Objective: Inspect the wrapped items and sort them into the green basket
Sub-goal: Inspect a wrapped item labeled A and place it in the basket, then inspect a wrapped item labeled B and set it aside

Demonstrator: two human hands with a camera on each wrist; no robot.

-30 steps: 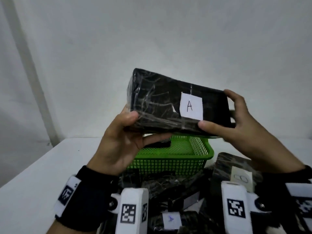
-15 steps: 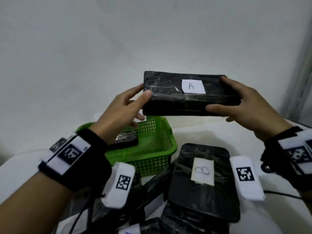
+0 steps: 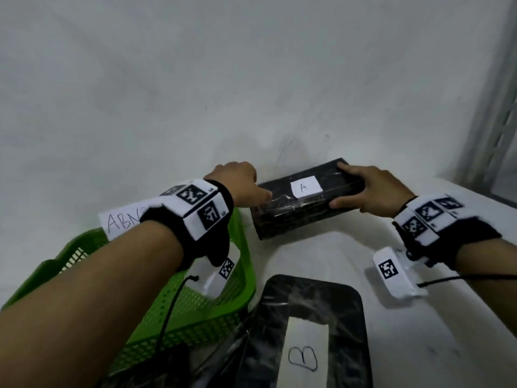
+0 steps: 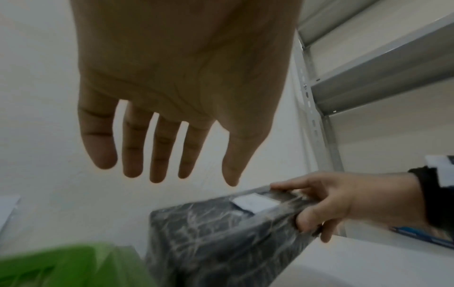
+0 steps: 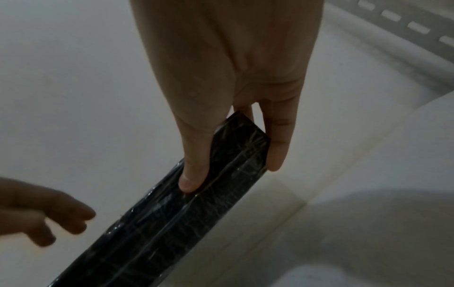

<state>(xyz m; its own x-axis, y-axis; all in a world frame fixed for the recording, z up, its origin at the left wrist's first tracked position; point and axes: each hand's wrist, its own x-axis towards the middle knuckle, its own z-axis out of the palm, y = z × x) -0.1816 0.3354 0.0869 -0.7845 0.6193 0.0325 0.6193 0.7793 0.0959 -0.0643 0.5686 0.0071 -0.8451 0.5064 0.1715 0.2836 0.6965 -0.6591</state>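
A black plastic-wrapped box (image 3: 296, 217) with a white label "A" (image 3: 305, 187) lies level at the far side of the white table, just right of the green basket (image 3: 193, 320). I cannot tell whether it touches the table. My right hand (image 3: 363, 189) grips its right end, thumb on the near side and fingers over the top (image 5: 277, 155). My left hand (image 3: 240, 180) hovers at the box's left end, fingers straight and spread (image 4: 157, 155), holding nothing. The left wrist view shows the box (image 4: 216, 233) below that hand, with the basket (image 4: 61, 266) at the lower left.
A flat black wrapped package with a "B" label (image 3: 303, 357) lies at the near centre, with more wrapped items (image 3: 209, 359) beside it. A paper sign (image 3: 120, 219) stands at the basket's back. A grey metal shelf upright (image 3: 498, 107) rises at the right; the wall is close behind.
The "A" box has come down from in front of me to table height right of the basket. My left hand has let go of its left end and opened.
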